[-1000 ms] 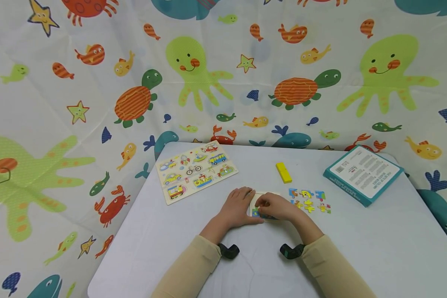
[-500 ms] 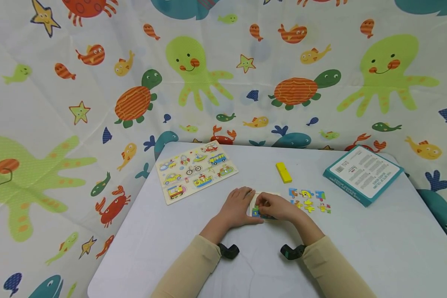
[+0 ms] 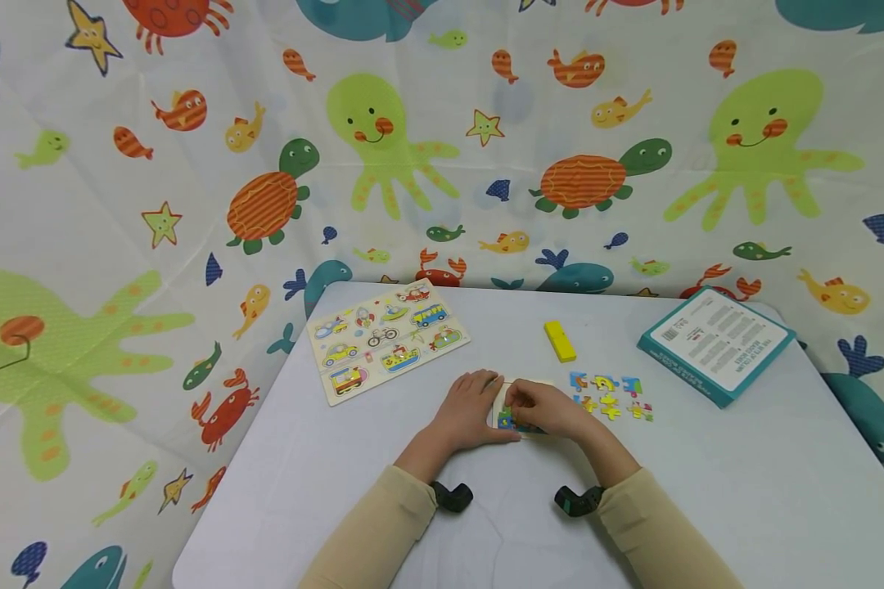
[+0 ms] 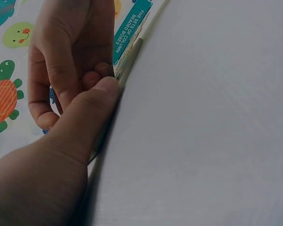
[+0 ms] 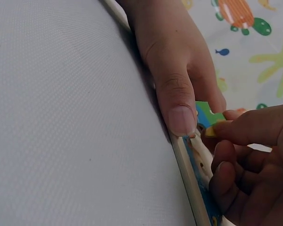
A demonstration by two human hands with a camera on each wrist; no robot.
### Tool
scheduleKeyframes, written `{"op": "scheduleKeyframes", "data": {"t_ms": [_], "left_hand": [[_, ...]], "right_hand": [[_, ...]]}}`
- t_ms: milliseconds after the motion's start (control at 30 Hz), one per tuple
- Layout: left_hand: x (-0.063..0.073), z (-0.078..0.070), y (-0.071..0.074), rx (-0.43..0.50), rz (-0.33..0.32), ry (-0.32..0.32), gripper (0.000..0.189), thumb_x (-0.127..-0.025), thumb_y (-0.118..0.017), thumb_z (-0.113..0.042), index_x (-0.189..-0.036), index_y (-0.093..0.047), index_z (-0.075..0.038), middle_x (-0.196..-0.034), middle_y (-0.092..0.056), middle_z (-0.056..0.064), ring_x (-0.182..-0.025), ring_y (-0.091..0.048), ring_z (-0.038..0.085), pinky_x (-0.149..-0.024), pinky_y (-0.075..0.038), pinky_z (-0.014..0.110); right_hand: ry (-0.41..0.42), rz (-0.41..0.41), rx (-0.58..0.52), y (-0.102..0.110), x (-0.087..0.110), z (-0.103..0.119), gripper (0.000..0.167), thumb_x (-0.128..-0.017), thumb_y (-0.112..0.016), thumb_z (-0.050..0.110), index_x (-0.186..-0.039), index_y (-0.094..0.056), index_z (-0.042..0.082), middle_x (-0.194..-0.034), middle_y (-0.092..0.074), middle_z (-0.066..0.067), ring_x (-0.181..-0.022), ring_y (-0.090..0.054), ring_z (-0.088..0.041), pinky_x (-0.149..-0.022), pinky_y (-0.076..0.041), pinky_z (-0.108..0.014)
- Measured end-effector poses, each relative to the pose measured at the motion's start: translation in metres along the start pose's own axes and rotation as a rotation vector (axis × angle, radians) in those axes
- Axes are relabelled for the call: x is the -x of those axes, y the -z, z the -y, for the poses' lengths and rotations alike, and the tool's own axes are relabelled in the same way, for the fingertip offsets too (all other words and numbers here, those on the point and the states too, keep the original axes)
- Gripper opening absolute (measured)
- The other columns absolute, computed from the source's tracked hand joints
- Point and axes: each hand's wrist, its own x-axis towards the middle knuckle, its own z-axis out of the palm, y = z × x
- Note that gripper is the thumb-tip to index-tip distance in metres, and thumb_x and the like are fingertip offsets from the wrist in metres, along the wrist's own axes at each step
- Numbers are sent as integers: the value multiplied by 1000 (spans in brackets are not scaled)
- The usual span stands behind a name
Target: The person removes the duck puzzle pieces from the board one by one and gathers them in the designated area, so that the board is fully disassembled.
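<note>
My left hand (image 3: 467, 413) holds a small wooden jigsaw board (image 5: 181, 162) by its left side, its thumb along the near edge. Over the board, the curled fingers of my right hand (image 3: 548, 409) pinch a small jigsaw piece (image 5: 211, 132), of which just a yellow bit shows in the right wrist view. Green and blue pieces (image 3: 505, 420) lie in the board's lower left part; the hands hide much of the rest. Several loose jigsaw pieces (image 3: 610, 401) lie in rows to the right of the board.
A larger wooden vehicle puzzle (image 3: 383, 337) lies at the back left of the white table (image 3: 486, 523). Behind the loose pieces is a yellow block (image 3: 561, 341). A teal box (image 3: 718, 343) lies at the back right. A sea-animal curtain (image 3: 486, 188) hangs behind.
Both hands stay at the board with almost no motion. The head view has shifted very slightly.
</note>
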Motion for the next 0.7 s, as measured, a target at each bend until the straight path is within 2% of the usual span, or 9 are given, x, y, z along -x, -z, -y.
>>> {"op": "scheduleKeyframes", "data": {"t_ms": [267, 433, 700], "left_hand": [[0, 0, 1, 11, 0, 2, 106, -76, -50, -87, -155, -34, -18, -155, -36, 0, -145, -32, 21, -123, -22, 46], [1, -1, 2, 4, 7, 9, 108, -74, -51, -88, -155, -34, -18, -155, -36, 0, -145, -32, 21, -123, -22, 45], [1, -2, 2, -16, 1, 11, 108, -75, -50, -88, -155, -33, -18, -155, -36, 0, -145, -31, 20, -123, -23, 44]], "right_hand": [[-24, -44, -48, 4, 2, -2, 9, -97, -60, 13, -104, -61, 19, -90, -59, -1, -69, -56, -17, -64, -49, -29], [-62, -63, -47, 14, 6, -3, 7, -99, -61, 19, -105, -61, 21, -93, -59, -1, -72, -55, -17, -65, -48, -27], [-102, -88, -75, 41, 22, -14, 9, -99, -60, 19, -108, -60, 18, -96, -58, -5, -75, -55, -21, -64, -50, -28]]}}
